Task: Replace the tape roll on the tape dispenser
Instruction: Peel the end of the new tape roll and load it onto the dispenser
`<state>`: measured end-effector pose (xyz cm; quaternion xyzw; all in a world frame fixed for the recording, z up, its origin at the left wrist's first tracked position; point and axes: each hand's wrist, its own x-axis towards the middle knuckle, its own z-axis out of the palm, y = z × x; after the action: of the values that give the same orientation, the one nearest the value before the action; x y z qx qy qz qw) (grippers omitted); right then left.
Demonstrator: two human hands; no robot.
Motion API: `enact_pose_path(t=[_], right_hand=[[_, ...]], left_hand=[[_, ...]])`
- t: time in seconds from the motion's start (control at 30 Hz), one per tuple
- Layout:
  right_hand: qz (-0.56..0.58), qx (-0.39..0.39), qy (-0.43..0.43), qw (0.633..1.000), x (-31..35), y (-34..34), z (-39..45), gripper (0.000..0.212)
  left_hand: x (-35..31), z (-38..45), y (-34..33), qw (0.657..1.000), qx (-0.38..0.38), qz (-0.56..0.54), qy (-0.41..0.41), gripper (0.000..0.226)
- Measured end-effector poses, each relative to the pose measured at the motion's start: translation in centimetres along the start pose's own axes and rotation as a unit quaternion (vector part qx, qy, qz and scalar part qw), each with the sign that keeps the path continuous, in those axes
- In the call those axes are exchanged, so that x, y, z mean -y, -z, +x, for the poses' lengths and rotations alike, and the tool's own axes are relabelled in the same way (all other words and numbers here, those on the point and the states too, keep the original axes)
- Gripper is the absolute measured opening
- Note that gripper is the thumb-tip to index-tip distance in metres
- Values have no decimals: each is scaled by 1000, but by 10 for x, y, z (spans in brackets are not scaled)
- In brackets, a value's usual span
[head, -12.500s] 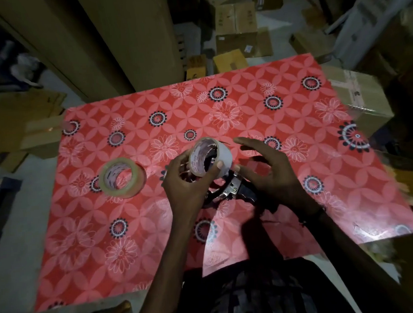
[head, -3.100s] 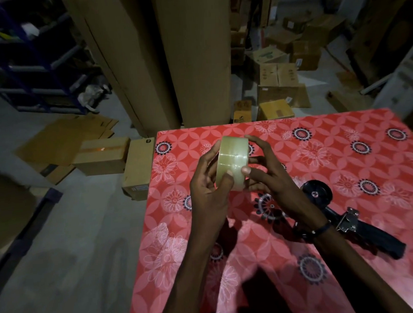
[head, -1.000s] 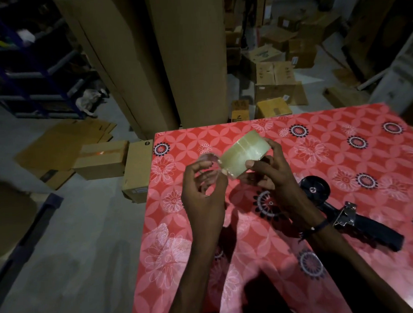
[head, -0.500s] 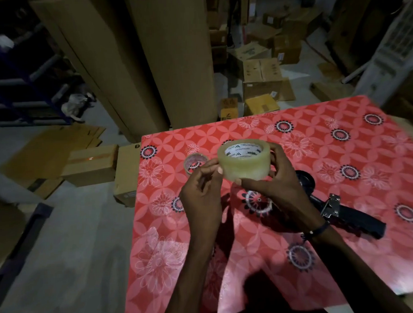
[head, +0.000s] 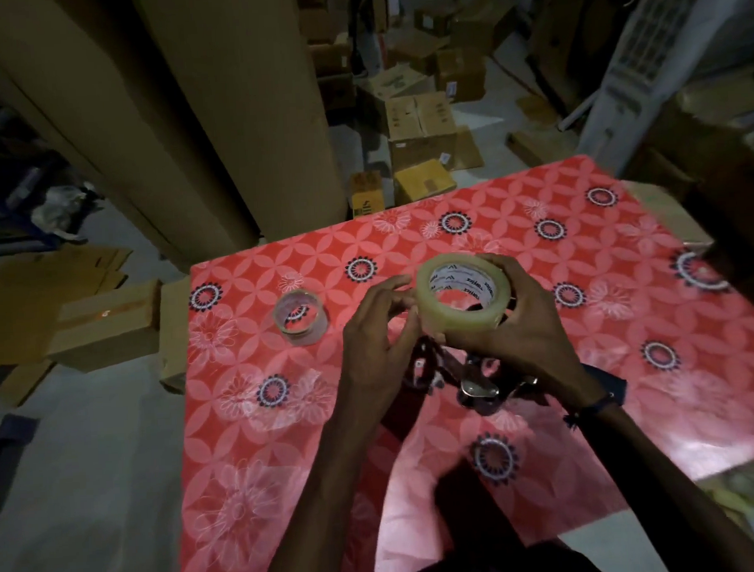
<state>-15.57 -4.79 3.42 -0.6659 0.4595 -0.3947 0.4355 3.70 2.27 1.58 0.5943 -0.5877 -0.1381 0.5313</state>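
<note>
A full roll of clear tape with a white printed core is held flat, hole facing up, above the table. My right hand grips its right and near side. My left hand touches its left edge with pinched fingertips. Below both hands lies the black tape dispenser, mostly hidden; only its metal blade part and some dark frame show. A nearly used-up roll lies flat on the red flowered table cover, to the left of my hands.
Tall brown cardboard rolls stand behind the table's far left corner. Cardboard boxes litter the floor beyond the table, and more boxes sit on the floor by its left edge.
The view has shifted, so the table sits further right. The full roll now hovers directly over the dispenser, which my hands and wrists largely cover. The used-up roll stays where it lay.
</note>
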Motion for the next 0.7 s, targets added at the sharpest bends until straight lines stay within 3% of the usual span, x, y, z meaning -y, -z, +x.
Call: enact_pose_path(t=[0.23,0.47,0.7], right_hand=[[-67,14,10,998,-25,41,15,94],[-69,67,17,995,-54,68,26,100],[-48,136,37,989,-60,71,30,101]], left_hand=[[5,13,-46,999,32,-24,-13,13],[22,19,-68,993,69,-87,42,13],[39,16,-66,987,107,-83,82,5]])
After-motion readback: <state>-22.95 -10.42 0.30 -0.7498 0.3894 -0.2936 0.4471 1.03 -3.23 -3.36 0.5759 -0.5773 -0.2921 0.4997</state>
